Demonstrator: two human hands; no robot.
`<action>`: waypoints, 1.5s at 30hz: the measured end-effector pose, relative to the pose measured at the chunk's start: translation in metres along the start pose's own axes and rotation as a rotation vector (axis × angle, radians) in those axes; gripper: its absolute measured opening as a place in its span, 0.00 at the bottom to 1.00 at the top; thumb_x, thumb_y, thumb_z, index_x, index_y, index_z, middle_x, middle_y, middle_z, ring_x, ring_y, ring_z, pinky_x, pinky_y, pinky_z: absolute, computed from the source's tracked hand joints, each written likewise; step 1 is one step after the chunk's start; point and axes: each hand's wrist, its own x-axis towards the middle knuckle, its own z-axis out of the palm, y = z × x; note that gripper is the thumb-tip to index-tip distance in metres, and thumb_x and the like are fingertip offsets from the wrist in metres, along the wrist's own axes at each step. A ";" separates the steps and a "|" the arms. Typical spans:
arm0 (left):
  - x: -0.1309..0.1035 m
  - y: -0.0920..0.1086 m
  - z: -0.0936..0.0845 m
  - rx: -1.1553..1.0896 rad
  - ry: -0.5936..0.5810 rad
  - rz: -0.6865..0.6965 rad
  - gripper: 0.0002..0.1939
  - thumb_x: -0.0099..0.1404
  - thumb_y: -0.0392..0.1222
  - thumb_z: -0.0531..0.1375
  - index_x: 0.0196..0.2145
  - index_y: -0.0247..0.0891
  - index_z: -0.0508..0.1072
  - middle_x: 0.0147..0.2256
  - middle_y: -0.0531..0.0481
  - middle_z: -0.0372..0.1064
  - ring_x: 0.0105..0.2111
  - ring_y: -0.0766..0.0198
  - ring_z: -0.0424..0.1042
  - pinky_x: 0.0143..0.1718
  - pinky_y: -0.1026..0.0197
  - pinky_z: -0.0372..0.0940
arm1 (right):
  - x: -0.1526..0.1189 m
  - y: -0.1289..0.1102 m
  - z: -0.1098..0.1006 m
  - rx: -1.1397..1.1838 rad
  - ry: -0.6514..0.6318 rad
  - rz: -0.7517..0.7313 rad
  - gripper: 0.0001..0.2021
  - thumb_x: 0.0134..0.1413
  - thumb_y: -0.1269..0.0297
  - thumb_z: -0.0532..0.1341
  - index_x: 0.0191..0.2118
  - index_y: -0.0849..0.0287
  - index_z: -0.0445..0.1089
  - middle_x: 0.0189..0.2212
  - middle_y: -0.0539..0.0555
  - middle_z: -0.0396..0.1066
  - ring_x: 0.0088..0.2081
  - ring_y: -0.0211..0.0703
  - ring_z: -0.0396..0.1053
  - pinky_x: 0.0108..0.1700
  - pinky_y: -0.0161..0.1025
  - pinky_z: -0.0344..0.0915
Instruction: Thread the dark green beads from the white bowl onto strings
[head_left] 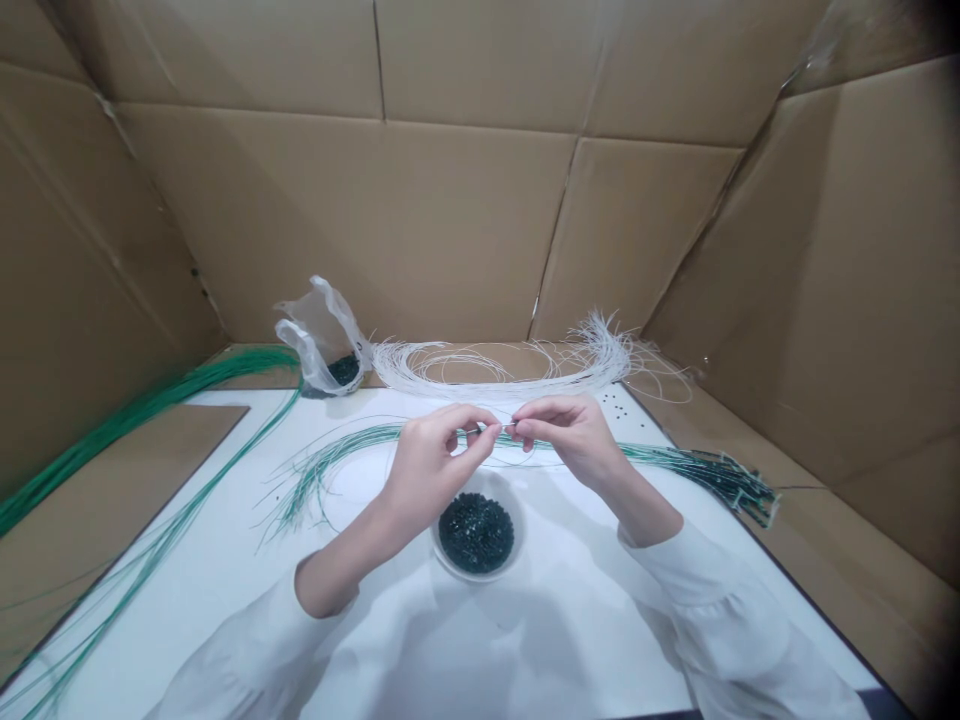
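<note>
Layout around the work area

White surface, dark-edged. Brown cardboard walls at the back, left and right; dark seam lines cross the back one. Far side, left of centre: translucent plastic bag, mouth up, dark beads at its bottom. Just right of it, a loose coil of white strands lies along the foot of the back wall, ends splayed at right. Left: thick green bundle slants towards the bag. Far right corner: small dark specks, scattered.
</note>
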 end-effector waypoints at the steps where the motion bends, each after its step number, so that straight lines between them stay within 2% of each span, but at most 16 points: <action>1: 0.000 0.000 0.000 0.000 0.000 -0.002 0.09 0.61 0.41 0.53 0.29 0.39 0.72 0.26 0.55 0.69 0.24 0.71 0.61 0.26 0.69 0.55 | 0.000 0.000 0.000 -0.004 0.001 0.000 0.04 0.36 0.68 0.68 0.25 0.58 0.75 0.22 0.52 0.73 0.21 0.35 0.67 0.24 0.33 0.65; 16: 0.000 -0.001 0.000 0.021 0.003 0.007 0.09 0.61 0.41 0.53 0.29 0.39 0.72 0.26 0.56 0.69 0.24 0.71 0.61 0.26 0.69 0.55 | 0.000 0.000 0.001 -0.031 0.018 0.005 0.05 0.35 0.67 0.68 0.25 0.58 0.75 0.21 0.51 0.72 0.21 0.36 0.67 0.24 0.34 0.65; 23: -0.001 0.000 0.000 0.043 -0.008 0.043 0.09 0.61 0.41 0.53 0.29 0.39 0.72 0.27 0.55 0.70 0.25 0.71 0.63 0.29 0.68 0.56 | 0.000 -0.001 0.001 -0.039 0.007 -0.003 0.04 0.36 0.68 0.68 0.25 0.58 0.75 0.21 0.51 0.72 0.20 0.35 0.66 0.24 0.33 0.66; 29: -0.001 -0.004 0.002 0.058 -0.021 0.045 0.09 0.61 0.41 0.53 0.29 0.39 0.72 0.27 0.55 0.70 0.25 0.71 0.63 0.29 0.68 0.56 | -0.002 -0.002 0.004 -0.130 -0.008 -0.036 0.03 0.37 0.68 0.68 0.25 0.58 0.75 0.21 0.51 0.72 0.21 0.35 0.66 0.24 0.32 0.65; 33: 0.001 -0.007 0.003 0.050 -0.043 0.005 0.10 0.61 0.42 0.53 0.29 0.39 0.73 0.26 0.55 0.70 0.23 0.71 0.61 0.28 0.68 0.56 | -0.002 -0.001 0.006 -0.255 -0.004 -0.097 0.04 0.38 0.67 0.67 0.25 0.60 0.74 0.22 0.51 0.72 0.22 0.35 0.66 0.25 0.32 0.65; 39: 0.005 -0.010 0.004 0.027 -0.039 -0.163 0.08 0.59 0.42 0.54 0.34 0.38 0.70 0.26 0.54 0.67 0.22 0.71 0.58 0.25 0.68 0.54 | -0.001 0.003 0.002 -0.330 0.058 -0.126 0.04 0.40 0.67 0.66 0.26 0.61 0.73 0.23 0.51 0.72 0.24 0.34 0.66 0.25 0.30 0.64; 45: 0.006 -0.017 0.004 -0.032 -0.042 -0.136 0.08 0.61 0.40 0.51 0.31 0.36 0.68 0.30 0.52 0.67 0.26 0.70 0.61 0.29 0.67 0.56 | 0.000 0.002 -0.002 -0.400 0.064 -0.117 0.05 0.43 0.65 0.65 0.27 0.62 0.73 0.25 0.52 0.72 0.24 0.35 0.67 0.26 0.31 0.64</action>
